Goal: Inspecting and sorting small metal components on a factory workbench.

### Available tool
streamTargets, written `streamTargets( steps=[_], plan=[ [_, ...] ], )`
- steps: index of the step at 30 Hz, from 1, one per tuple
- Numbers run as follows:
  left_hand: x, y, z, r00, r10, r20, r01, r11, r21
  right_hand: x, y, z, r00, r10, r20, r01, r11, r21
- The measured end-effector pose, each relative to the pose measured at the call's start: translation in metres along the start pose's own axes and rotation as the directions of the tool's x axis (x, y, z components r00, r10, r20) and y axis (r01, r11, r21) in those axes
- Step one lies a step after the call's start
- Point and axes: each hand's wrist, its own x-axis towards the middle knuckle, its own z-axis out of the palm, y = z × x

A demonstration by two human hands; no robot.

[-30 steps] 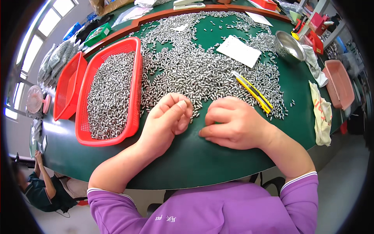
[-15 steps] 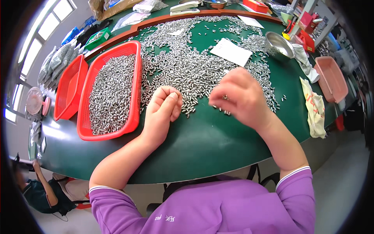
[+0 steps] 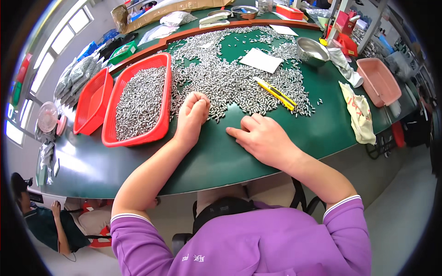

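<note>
My left hand [image 3: 193, 115] is closed in a fist at the near edge of a wide spread of small silvery metal pieces [image 3: 221, 73], right of a filled basket. What it holds, if anything, is hidden. My right hand [image 3: 266, 140] rests on the green table [image 3: 221, 161], its index finger stretched toward the left and the other fingers loosely bent. No object shows in it. A yellow utility knife [image 3: 276, 94] lies on the metal pieces beyond that hand. Behind the knife is a white sheet of paper [image 3: 261, 60], also on the pieces.
At left, a red plastic basket [image 3: 108, 131] holds many metal pieces, beside another red basket [image 3: 94, 99]. A steel bowl [image 3: 313, 50], a pale cloth [image 3: 357, 112] and a pink tray [image 3: 378, 82] sit at right. A wooden strip [image 3: 159, 44] bounds the far side. Another person [image 3: 50, 227] sits at lower left.
My right hand has come down and nearer onto the table, uncovering the utility knife. My left hand stays closed in about the same place. The view has shifted slightly.
</note>
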Motion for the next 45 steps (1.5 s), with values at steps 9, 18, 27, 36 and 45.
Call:
streamTargets(
  steps=[9, 18, 27, 36, 45],
  plan=[
    [0.002, -0.003, -0.011, 0.999, -0.001, -0.038, 0.001, 1.000, -0.019, -0.101, 0.012, -0.104, 0.957, 0.207, 0.205, -0.174, 0.970, -0.169],
    [0.001, 0.000, 0.004, 0.985, 0.120, -0.124, -0.111, 0.991, 0.073, -0.194, 0.028, -0.171, 0.594, 0.803, -0.053, -0.754, 0.532, -0.385],
    [-0.010, 0.017, 0.013, 0.960, 0.053, -0.274, -0.101, 0.981, -0.164, -0.053, 0.046, -0.107, 0.963, 0.266, 0.045, -0.269, 0.960, 0.077],
    [-0.011, 0.031, 0.048, 0.901, -0.414, -0.131, 0.348, 0.869, -0.353, 0.008, 0.069, -0.021, 0.958, 0.161, 0.239, -0.194, 0.973, 0.123],
    [-0.013, 0.018, 0.045, 0.902, -0.427, 0.068, 0.402, 0.770, -0.496, 0.033, 0.088, -0.020, 0.994, 0.065, 0.084, -0.084, 0.968, 0.236]
  ],
)
